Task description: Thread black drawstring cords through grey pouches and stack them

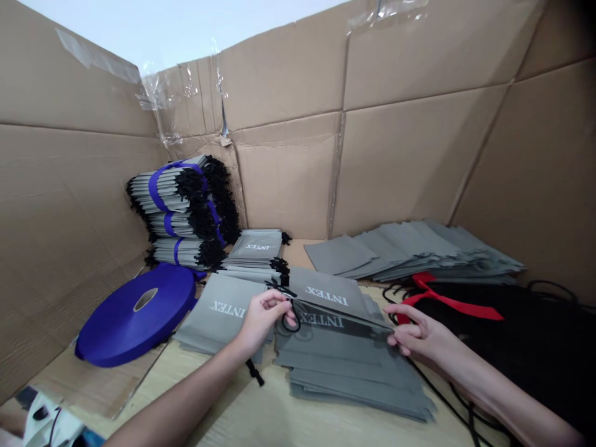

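Head view: the left hand [267, 313] pinches a black cord [279, 286] between thumb and fingertips, and a loop hangs below them. The right hand [412, 332] pinches a grey bag [344, 313] at its near right edge, with 1 finger stretched out. That bag is between the hands, tilted over the middle pile [354, 366] on the table [242, 413] — the grip on its edge probably holds it taut and clear of the bags below. Whether the cord runs through it, I cannot tell.

Purple straps [157, 192] circle the bundles [184, 225], likely to stop them sliding apart, and the bundles sit in the corner of the cardboard walls [279, 174], perhaps out of the hands' way. The black heap [526, 347] lies by the right arm, maybe for easy reach.

Counted: 3 strapped bundles, 1 purple roll [135, 327], 1 short stack [256, 245] with black ends, 1 left pile [218, 301], 1 fanned plain pile [410, 251] and 1 red ribbon [454, 302] — plus 4 readable "INTEX" prints. Single bags overlap too much to count.
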The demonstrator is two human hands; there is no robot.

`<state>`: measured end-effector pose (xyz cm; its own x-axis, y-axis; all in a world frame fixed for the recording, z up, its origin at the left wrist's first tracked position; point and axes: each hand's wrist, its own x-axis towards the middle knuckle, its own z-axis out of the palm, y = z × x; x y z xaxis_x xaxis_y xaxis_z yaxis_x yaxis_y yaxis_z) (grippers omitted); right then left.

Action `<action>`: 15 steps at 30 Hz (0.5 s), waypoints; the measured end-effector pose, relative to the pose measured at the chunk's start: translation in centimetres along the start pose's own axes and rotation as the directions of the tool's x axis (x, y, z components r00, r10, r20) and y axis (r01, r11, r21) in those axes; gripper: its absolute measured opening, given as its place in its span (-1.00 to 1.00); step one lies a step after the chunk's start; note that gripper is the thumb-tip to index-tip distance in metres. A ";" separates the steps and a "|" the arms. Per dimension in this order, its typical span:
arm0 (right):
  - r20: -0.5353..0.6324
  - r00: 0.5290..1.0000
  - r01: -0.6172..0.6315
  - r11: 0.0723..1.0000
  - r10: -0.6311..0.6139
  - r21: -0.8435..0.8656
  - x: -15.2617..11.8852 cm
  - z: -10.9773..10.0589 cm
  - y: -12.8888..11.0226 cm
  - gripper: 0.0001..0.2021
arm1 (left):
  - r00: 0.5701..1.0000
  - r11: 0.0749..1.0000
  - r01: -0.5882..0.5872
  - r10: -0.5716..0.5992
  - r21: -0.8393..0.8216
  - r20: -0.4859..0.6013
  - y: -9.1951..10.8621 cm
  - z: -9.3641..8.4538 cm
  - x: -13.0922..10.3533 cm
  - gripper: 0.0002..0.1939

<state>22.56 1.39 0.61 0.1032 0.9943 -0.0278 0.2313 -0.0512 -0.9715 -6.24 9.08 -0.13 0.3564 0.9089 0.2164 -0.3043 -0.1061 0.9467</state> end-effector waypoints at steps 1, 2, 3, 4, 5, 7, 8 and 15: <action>-0.003 1.000 -0.002 1.000 0.002 0.005 -0.1 0.1 -0.1 -0.43 | 1.000 0.999 -0.025 0.025 0.022 -0.014 0.1 0.0 0.0 -0.79; 0.001 1.000 -0.006 1.000 0.006 0.006 -0.1 0.1 -0.2 -0.44 | 0.998 0.998 -0.046 0.048 0.044 -0.031 0.3 0.0 0.0 -0.80; 0.007 1.000 -0.009 1.000 0.009 0.003 -0.1 0.1 -0.2 -0.45 | 0.997 0.996 -0.063 0.066 0.061 -0.048 0.4 0.0 0.1 -0.80; 0.016 1.000 -0.012 1.000 0.012 -0.004 -0.1 0.1 -0.2 -0.44 | 0.995 0.995 -0.073 0.078 0.072 -0.065 0.5 0.0 0.1 -0.80; 0.023 1.000 -0.013 1.000 0.013 -0.015 0.0 0.0 -0.1 -0.44 | 0.994 0.994 -0.076 0.082 0.078 -0.078 0.5 0.0 0.2 -0.79; 0.025 1.000 -0.014 0.999 0.015 -0.036 0.2 -0.1 0.1 -0.44 | 0.994 0.995 -0.066 0.073 0.075 -0.085 0.5 0.0 0.2 -0.77; 0.022 1.000 -0.015 0.999 0.016 -0.039 0.3 -0.2 0.3 -0.44 | 0.994 0.996 -0.058 0.064 0.071 -0.084 0.5 0.0 0.2 -0.76; 0.049 0.999 0.007 0.999 -0.005 -0.052 0.5 -0.5 0.3 -0.54 | 0.993 0.989 -0.061 0.074 0.138 -0.095 0.5 -0.2 0.2 -0.79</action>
<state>23.14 1.80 0.39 0.0549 0.9979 -0.0346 0.2824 -0.0488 -0.9581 -6.52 9.33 0.31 0.2476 0.9327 0.2624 -0.2006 -0.2156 0.9557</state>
